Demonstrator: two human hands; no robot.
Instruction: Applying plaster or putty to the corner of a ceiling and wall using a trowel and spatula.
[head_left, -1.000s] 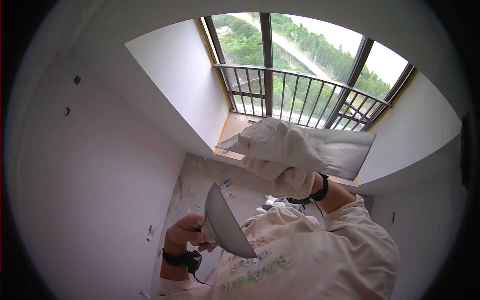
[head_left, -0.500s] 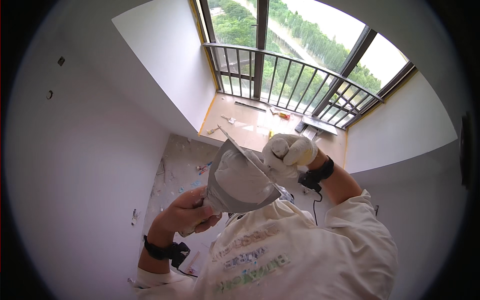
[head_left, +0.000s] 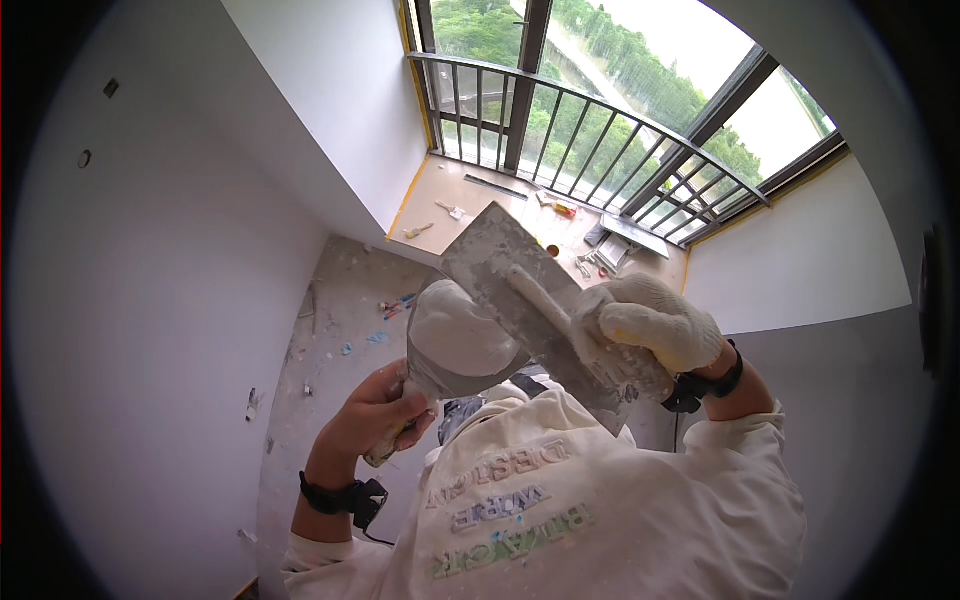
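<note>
My bare left hand is closed round the handle of a wide putty knife, whose broad grey blade carries a thick mound of white putty. In a white work glove, my right hand grips a flat rectangular plastering trowel by its long putty-coated handle. The trowel's smeared metal plate slants over the right side of the putty knife, its handle side toward me. It hides part of the putty's right edge; whether the two blades touch I cannot tell.
Ahead is a window with a dark metal railing above a tiled sill. Brushes, a metal box-like tool and other items lie on the sill. Scraps litter the floor at left. Pale walls rise on both sides.
The trowel has turned from edge-on to show its handle side and sits further right. My right hand has moved right and down with it. The left hand and putty knife have shifted slightly.
</note>
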